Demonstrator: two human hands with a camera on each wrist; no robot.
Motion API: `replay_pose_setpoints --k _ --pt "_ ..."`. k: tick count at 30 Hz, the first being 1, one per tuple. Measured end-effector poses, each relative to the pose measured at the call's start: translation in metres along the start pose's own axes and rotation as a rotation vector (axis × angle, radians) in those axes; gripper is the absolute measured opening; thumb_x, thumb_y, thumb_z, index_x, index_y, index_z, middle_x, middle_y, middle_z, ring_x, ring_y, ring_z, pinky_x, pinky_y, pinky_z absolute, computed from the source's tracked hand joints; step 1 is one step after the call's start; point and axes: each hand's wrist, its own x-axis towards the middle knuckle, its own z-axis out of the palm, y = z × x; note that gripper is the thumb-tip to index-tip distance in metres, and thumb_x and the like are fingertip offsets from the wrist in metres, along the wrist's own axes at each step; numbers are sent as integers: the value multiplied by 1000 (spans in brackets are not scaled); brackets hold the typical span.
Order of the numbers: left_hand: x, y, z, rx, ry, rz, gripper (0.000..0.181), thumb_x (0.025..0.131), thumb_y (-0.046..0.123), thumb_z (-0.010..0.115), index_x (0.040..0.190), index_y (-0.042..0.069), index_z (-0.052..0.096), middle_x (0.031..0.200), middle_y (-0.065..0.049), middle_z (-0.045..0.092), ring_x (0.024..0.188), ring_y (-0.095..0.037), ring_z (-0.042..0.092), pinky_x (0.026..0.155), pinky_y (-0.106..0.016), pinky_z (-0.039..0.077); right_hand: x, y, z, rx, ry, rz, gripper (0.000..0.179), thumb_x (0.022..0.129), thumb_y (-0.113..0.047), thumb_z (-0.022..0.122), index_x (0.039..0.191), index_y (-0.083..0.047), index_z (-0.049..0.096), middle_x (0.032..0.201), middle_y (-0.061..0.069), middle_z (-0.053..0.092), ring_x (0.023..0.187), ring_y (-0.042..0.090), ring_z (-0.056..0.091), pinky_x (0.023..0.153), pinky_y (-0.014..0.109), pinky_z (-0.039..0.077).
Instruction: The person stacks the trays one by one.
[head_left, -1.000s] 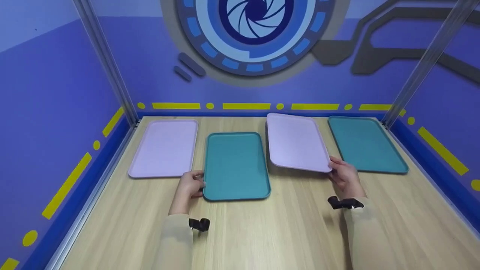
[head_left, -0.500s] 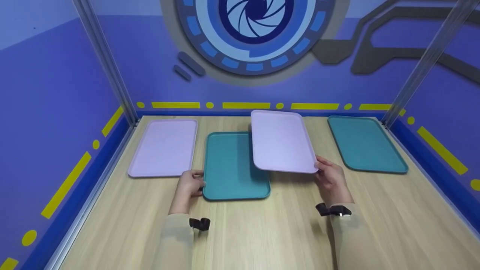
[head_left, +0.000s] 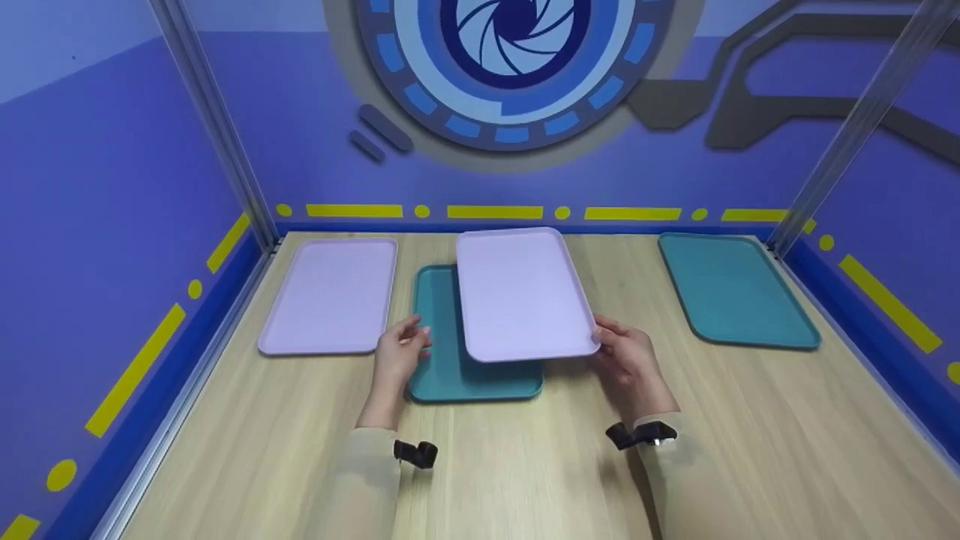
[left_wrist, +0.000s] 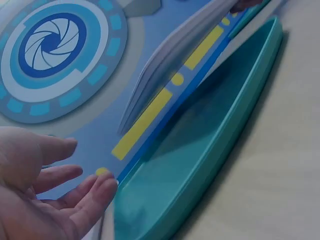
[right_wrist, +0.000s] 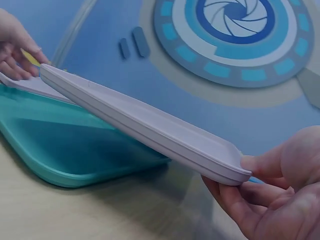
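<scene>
A lilac tray [head_left: 525, 292] hangs tilted above a teal tray [head_left: 435, 375], covering much of it in the head view. My right hand [head_left: 628, 360] pinches the lilac tray's near right corner, thumb on top and fingers beneath, as the right wrist view shows at the tray's corner [right_wrist: 227, 172]. The left hand [head_left: 399, 351] is raised over the left edge of the teal tray and holds nothing. In the left wrist view its fingers [left_wrist: 90, 200] are relaxed and apart from the lilac tray [left_wrist: 170, 55]. The teal tray [left_wrist: 200, 135] lies flat on the table below.
Another lilac tray [head_left: 330, 296] lies at the left of the wooden table [head_left: 480, 472]. A second teal tray [head_left: 739, 289] lies at the far right. Blue printed walls [head_left: 247, 135] and metal corner posts [head_left: 217, 127] enclose the back and sides.
My right hand has carried the lilac tray leftward until it is over the middle teal tray. The left hand has let go of that teal tray's left edge and risen.
</scene>
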Motion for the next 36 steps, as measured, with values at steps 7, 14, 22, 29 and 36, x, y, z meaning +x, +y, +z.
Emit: replay_pose_setpoints --k 7,14,22,29,36 --pt "-1 -3 13 -140 -89 -69 45 102 9 63 144 -6 55 135 -30 64 101 -22 73 86 -33 63 -8 8 20 -18 -47 9 49 99 0 60 146 6 51 98 -1 77 82 11 72 74 25 62" --pt "0 0 2 -108 -41 -78 39 95 -3 67 133 -7 64 119 -25 71 85 -12 69 73 -29 63 -14 12 37 -29 -101 20 50 92 5 64 140 9 52 92 2 76 78 12 72 71 24 62" --pt "4 -3 -18 -76 -18 -96 35 92 -9 63 126 -13 66 105 -23 74 70 -9 65 58 -21 56 -19 21 53 -141 -242 -38 60 91 5 63 147 12 43 90 2 73 76 9 68 69 20 59" --pt "3 -5 -28 -52 -41 -138 35 89 -10 64 124 -13 66 99 -16 74 72 -10 64 60 -22 56 -20 32 63 -298 -124 -126 51 86 6 66 136 13 58 93 6 66 79 10 60 65 18 55" --pt "-1 -3 -30 132 -66 -119 35 87 -7 63 122 -12 68 111 -24 74 78 -12 65 64 -26 57 -18 38 64 -375 -79 -152 49 81 7 70 129 11 65 89 6 65 73 8 58 58 18 50"
